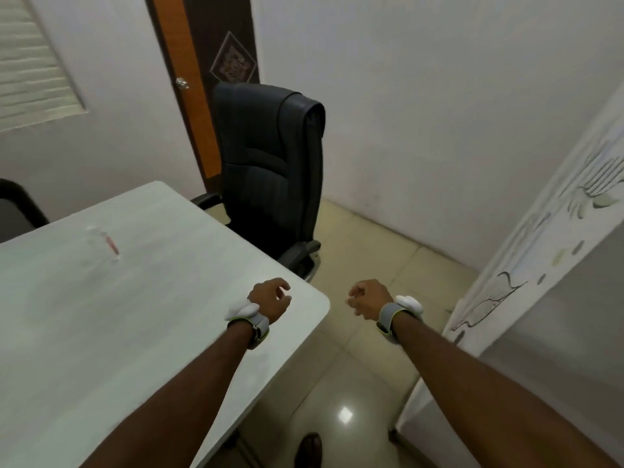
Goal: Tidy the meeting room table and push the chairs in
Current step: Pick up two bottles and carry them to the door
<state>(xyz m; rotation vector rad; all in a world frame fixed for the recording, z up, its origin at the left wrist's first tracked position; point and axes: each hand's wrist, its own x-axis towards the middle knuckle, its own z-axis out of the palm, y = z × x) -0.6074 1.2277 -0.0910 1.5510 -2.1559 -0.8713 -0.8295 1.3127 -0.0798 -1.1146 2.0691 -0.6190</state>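
Matt pale table point(101, 315), black leather-look chair point(270, 163), glossy floor tiles point(364, 265)

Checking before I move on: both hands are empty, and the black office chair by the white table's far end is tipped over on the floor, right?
Not quite. The head view shows the black office chair standing upright at the white table, not tipped over. The left hand and right hand are indeed empty.

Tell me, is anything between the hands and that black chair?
Nothing visible. Both the left hand and the right hand are empty, and only bare floor and the table corner lie before the black chair.
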